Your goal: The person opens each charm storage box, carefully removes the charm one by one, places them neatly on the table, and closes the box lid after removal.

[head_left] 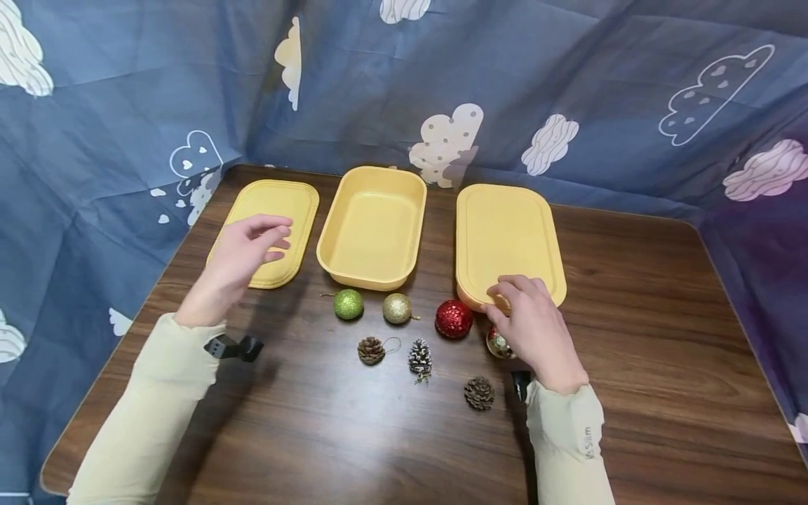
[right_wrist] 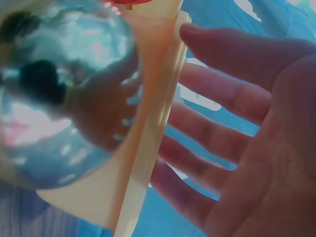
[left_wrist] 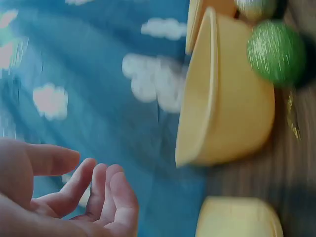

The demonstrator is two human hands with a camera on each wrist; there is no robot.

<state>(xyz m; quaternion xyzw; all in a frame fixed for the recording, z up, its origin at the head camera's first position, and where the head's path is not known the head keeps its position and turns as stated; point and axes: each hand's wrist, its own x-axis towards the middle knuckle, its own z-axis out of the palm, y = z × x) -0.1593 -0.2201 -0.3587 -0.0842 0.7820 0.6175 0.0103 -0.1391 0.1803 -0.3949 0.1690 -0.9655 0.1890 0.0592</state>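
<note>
My left hand (head_left: pixel 243 256) hovers over a flat yellow lid (head_left: pixel 297 203) at the far left, its fingers loosely bent and holding nothing. On the right, my right hand (head_left: pixel 536 330) is at the front edge of a yellow box with its lid on (head_left: pixel 508 235). In the right wrist view the thumb (right_wrist: pixel 222 47) is right at the lid's rim, with the other fingers spread along it. A shiny metallic ball ornament (right_wrist: pixel 69 98) sits close to that box, partly hidden by the hand in the head view. Between the hands stands an open yellow box (head_left: pixel 375 235).
Along the front of the boxes lie a green glitter ball (head_left: pixel 348 304), a gold one (head_left: pixel 397 308) and a red one (head_left: pixel 453 320). Nearer are a brown pinecone (head_left: pixel 371 351), a frosted pinecone (head_left: pixel 419 358) and a darker pinecone (head_left: pixel 479 393). A blue cloud-print cloth (head_left: pixel 366 91) hangs behind the table.
</note>
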